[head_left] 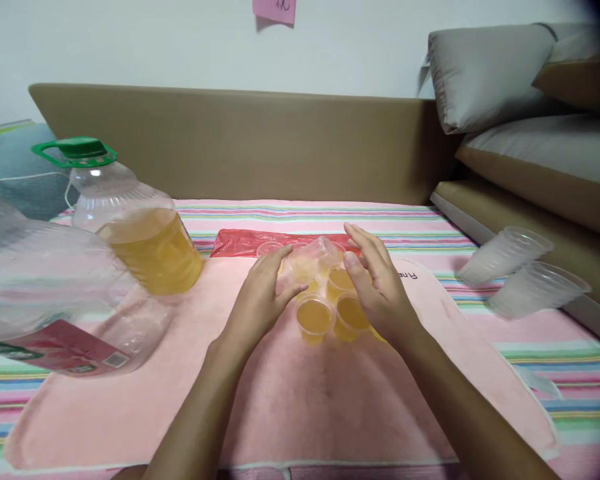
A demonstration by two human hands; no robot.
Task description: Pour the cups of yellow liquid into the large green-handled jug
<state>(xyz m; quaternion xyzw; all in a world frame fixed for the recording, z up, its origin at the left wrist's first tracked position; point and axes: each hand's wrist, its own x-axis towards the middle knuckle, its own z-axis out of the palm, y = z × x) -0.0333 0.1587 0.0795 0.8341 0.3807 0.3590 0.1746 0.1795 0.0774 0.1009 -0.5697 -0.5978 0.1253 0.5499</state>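
Clear plastic cups of yellow liquid stand close together on a pink mat (290, 413), among them a front cup (314, 319) and another beside it (351, 317). A clear cup (320, 255) lies tilted above the group, between my hands; I cannot tell whether it holds liquid. My left hand (261, 293) is at the left side of the cups, thumb and fingers apart. On the other side, my right hand (380, 290) hovers with fingers stretched out, covering part of the right-hand cups. Neither hand visibly grips anything.
At the left stand a green-capped jug (150, 247) of yellow liquid and a large clear jug (50, 293) with a red label. Stacked clear cups (537, 290) lie at the right, near piled cushions (545, 153). Red plastic (235, 243) lies behind the cups, before a brown board (240, 143).
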